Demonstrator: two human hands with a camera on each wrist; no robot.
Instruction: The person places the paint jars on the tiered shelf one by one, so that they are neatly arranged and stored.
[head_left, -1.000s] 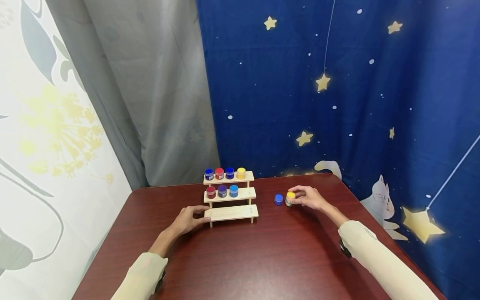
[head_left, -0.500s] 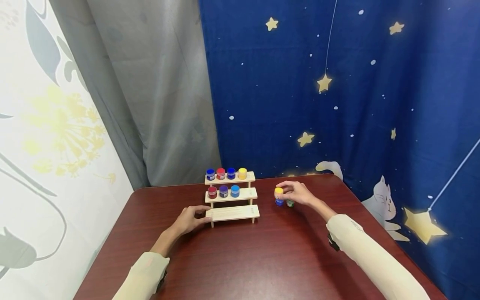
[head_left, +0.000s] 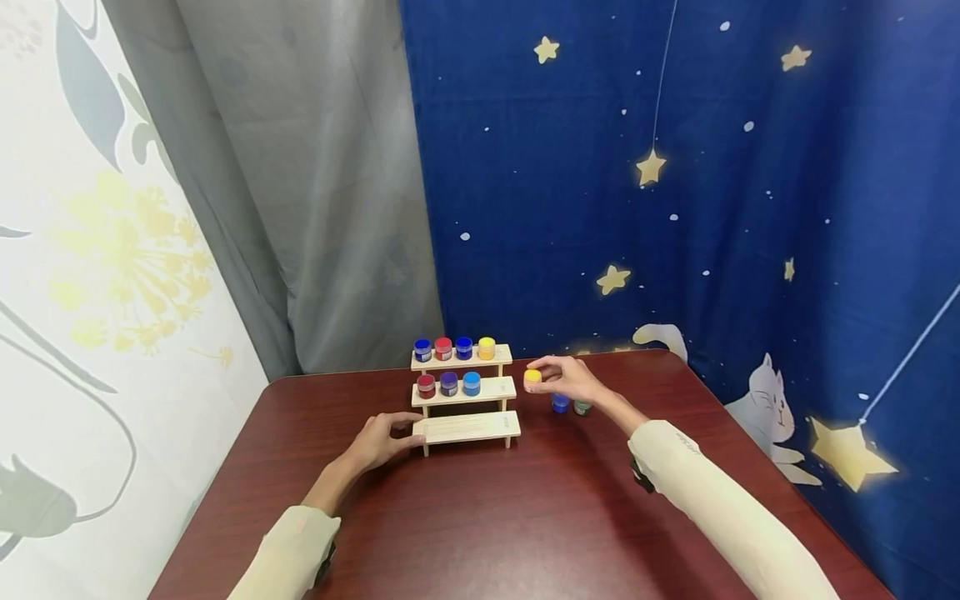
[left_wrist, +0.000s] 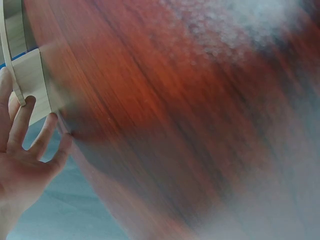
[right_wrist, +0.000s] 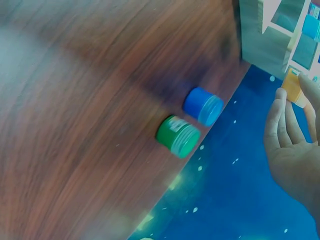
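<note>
In the head view my right hand (head_left: pixel 570 377) pinches a yellow paint jar (head_left: pixel 532 377) above the table, just right of the wooden step rack's (head_left: pixel 467 427) middle tier. The right wrist view shows that yellow jar (right_wrist: pixel 292 84) between thumb and fingers. My left hand (head_left: pixel 379 442) grips the left end of the rack's lowest tier, thumb in front and fingers behind. Four-row detail aside, blue, red and yellow jars (head_left: pixel 487 348) line the top tier. The middle tier bears a dark red jar (head_left: pixel 426 386), a purple jar (head_left: pixel 448 383) and a light blue jar (head_left: pixel 471 383).
A blue jar (right_wrist: pixel 203 106) and a green jar (right_wrist: pixel 178 136) stand side by side on the dark red table (head_left: pixel 480 517), right of the rack. Behind the table hang a grey curtain (head_left: pixel 345 208) and a blue star-patterned curtain (head_left: pixel 540 183).
My right hand has carried the yellow jar leftward, past the blue jar towards the rack, uncovering the green jar. My left hand has stayed on the lowest tier.
</note>
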